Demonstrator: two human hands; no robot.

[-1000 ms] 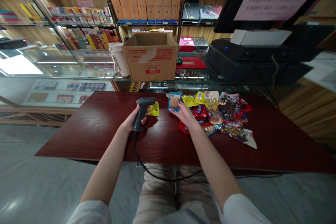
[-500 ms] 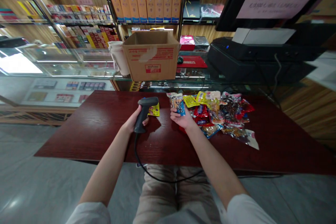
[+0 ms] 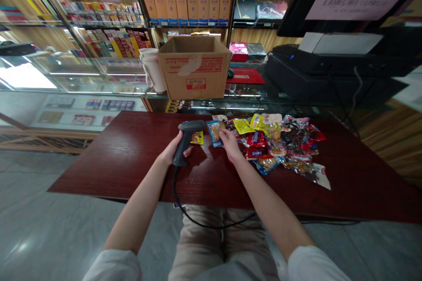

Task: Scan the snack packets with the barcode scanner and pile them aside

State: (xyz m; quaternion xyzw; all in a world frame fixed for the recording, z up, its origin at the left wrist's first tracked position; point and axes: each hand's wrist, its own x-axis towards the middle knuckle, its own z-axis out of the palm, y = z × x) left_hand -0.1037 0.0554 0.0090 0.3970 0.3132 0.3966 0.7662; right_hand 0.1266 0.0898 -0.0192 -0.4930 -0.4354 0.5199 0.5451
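Now, left hand [image 3: 172,150] gripping a black barcode scanner [image 3: 184,142], handle upright, nose rightward; right hand [image 3: 229,145] pinching a snack packet [image 3: 214,133].

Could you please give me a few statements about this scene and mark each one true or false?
The left hand holds a barcode scanner: true.

The right hand rests on a blue-edged packet: true.

The cardboard box stands on the red table: false, it stands on the glass counter beyond the table.

The scanner is cordless: false, a black cable runs from its handle.
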